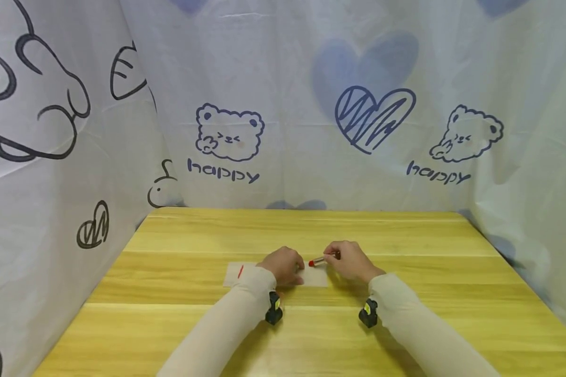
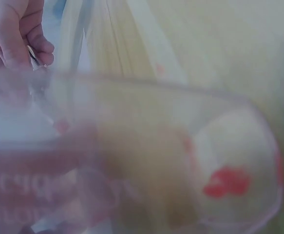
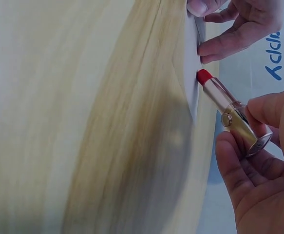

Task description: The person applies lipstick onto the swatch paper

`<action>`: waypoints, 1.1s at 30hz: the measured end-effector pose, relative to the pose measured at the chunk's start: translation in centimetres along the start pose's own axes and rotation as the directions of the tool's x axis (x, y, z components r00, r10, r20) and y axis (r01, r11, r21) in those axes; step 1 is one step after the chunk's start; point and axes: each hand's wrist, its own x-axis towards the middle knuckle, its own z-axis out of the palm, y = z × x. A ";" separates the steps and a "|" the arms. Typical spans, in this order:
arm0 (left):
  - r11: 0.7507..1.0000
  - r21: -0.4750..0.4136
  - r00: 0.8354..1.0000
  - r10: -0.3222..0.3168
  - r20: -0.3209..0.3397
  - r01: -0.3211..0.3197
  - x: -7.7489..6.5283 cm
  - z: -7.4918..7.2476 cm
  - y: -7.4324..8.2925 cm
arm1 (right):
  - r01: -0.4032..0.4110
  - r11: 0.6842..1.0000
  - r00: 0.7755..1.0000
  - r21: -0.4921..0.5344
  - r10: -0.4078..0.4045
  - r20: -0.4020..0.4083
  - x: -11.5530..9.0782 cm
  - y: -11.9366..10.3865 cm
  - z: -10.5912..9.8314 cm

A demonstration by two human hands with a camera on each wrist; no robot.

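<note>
A white paper strip (image 1: pixel 316 278) lies on the table with a red stroke (image 1: pixel 240 271) near its left end. My left hand (image 1: pixel 283 266) rests over the strip's middle, its fingertips (image 3: pixel 215 46) at the paper in the right wrist view. A clear lettered lipstick cap (image 2: pixel 146 161) with a red smear fills the left wrist view close up; my left hand holds it, the grip itself hidden. My right hand (image 1: pixel 351 260) pinches a gold lipstick (image 3: pixel 244 126) by its base. Its bare red tip (image 3: pixel 204 76) points left, close over the strip's right end.
The wooden table (image 1: pixel 193 324) stretches around both hands. White cloth (image 1: pixel 283 63) with printed bears and hearts hangs behind it and along both sides. A black wrist camera (image 1: pixel 273 309) is strapped to the left wrist, another wrist camera (image 1: pixel 369 313) to the right.
</note>
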 end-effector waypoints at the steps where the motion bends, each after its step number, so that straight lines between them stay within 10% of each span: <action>1: 1.000 -0.004 1.000 -0.002 0.000 0.002 0.0 0.0 0.0 | 0.002 1.000 1.000 0.002 -0.002 0.000 0.0 0.0 0.0; 33: 1.000 -0.014 1.000 -0.017 0.018 0.018 -0.4 -0.4 0.5 | 0.101 0.993 0.981 0.063 -0.110 0.161 -1.4 -0.3 -1.5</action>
